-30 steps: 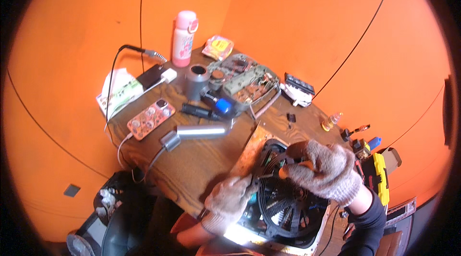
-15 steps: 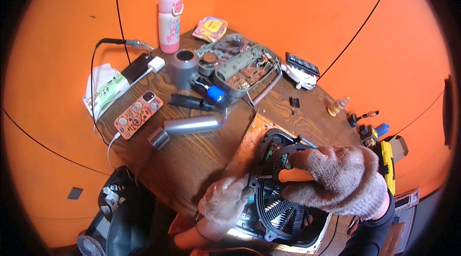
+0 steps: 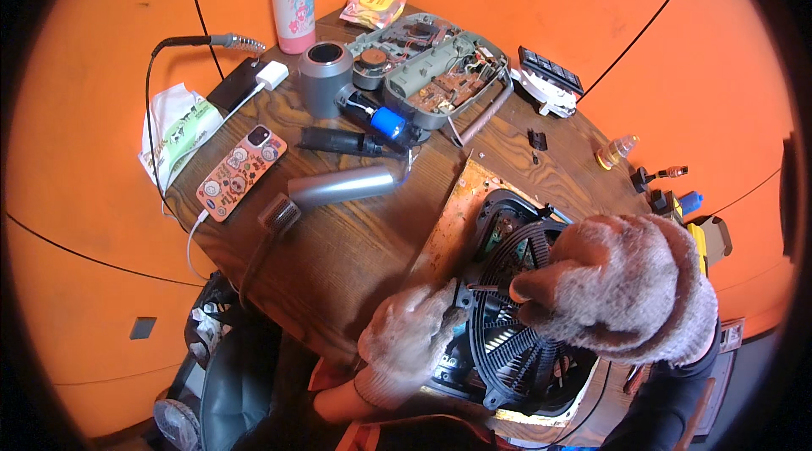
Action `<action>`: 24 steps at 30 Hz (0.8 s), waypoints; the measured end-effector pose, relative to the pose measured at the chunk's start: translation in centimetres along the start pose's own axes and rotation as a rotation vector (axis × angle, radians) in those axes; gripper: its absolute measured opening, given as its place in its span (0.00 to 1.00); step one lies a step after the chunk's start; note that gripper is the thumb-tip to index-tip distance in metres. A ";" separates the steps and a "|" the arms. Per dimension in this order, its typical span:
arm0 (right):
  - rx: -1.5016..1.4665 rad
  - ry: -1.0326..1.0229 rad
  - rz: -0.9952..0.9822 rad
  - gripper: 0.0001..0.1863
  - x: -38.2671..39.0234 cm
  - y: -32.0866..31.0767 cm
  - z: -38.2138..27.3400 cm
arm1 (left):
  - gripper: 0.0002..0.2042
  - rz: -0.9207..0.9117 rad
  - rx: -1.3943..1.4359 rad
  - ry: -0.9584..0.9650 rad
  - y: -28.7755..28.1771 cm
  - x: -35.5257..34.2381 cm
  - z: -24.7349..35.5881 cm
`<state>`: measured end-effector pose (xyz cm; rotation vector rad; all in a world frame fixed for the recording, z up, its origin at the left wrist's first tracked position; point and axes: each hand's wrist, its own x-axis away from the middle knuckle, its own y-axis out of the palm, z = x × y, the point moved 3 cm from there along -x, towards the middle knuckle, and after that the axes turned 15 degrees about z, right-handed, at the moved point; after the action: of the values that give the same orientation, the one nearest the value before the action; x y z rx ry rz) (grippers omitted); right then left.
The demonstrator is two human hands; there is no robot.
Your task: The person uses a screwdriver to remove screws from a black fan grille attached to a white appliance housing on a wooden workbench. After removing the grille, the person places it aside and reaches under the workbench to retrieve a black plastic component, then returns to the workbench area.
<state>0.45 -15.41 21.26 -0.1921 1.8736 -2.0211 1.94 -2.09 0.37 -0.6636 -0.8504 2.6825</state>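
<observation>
While the right hand (image 3: 622, 290) pinches a screwdriver (image 3: 489, 288) between thumb and fingers, its shaft reaches toward a lug on the rim of a black fan grille (image 3: 499, 358). The grille sits in an opened unit at the near end of the wooden table (image 3: 338, 269), toward its right edge. The left hand (image 3: 406, 337), gloved like the right, has its fingers drawn together against that lug; I cannot tell whether they grip it.

A rusty orange metal panel (image 3: 457, 210) runs along the unit's left side. Beyond it, around the middle of the table, lie a silver tube (image 3: 342, 186) and a black cylindrical part (image 3: 334, 142), with a blue-ended piece (image 3: 387, 123) beside a grey round housing (image 3: 326, 87). An opened grey-green casing (image 3: 448, 83) lies farther back. Near the left edge is a phone (image 3: 243, 172) in a patterned orange case; near the right edge stands a small amber bottle (image 3: 616, 152). A pink-and-white flask (image 3: 293, 7) stands by the far corner, next to a wrapped packet (image 3: 373, 5).
</observation>
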 end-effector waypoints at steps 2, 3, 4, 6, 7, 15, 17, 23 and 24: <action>-0.074 0.108 0.048 0.15 -0.3 -0.2 -0.1 | 0.17 0.017 0.038 -0.004 0.0 0.0 0.0; 0.012 0.239 -0.041 0.16 -0.2 0.1 0.1 | 0.17 -0.016 0.065 -0.047 0.1 0.0 -0.1; 0.058 0.300 0.006 0.18 -0.2 -0.2 0.1 | 0.17 -0.033 0.093 -0.080 0.2 0.0 -0.2; 0.219 0.394 -0.159 0.18 0.1 0.1 0.4 | 0.17 -0.020 0.090 -0.072 0.2 0.0 -0.2; 0.199 0.388 -0.189 0.20 0.1 0.0 0.4 | 0.18 0.016 0.084 -0.052 0.1 0.0 -0.2; 0.107 -0.086 -0.224 0.17 -0.1 -0.2 -0.2 | 0.20 -0.063 0.005 -0.069 0.3 0.0 -0.2; 0.095 -0.057 -0.200 0.17 -0.1 -0.2 -0.4 | 0.19 -0.039 0.000 -0.061 0.3 -0.1 -0.2; -0.098 0.364 0.020 0.20 0.6 -0.3 0.0 | 0.18 -0.026 0.075 -0.067 0.3 -0.2 -0.3; -0.188 0.282 0.169 0.21 0.6 -0.2 0.2 | 0.18 -0.029 0.065 -0.071 0.3 -0.2 -0.3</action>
<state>-0.08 -15.75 21.42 0.2078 2.1699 -1.8350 2.20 -2.24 0.03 -0.5396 -0.7810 2.7090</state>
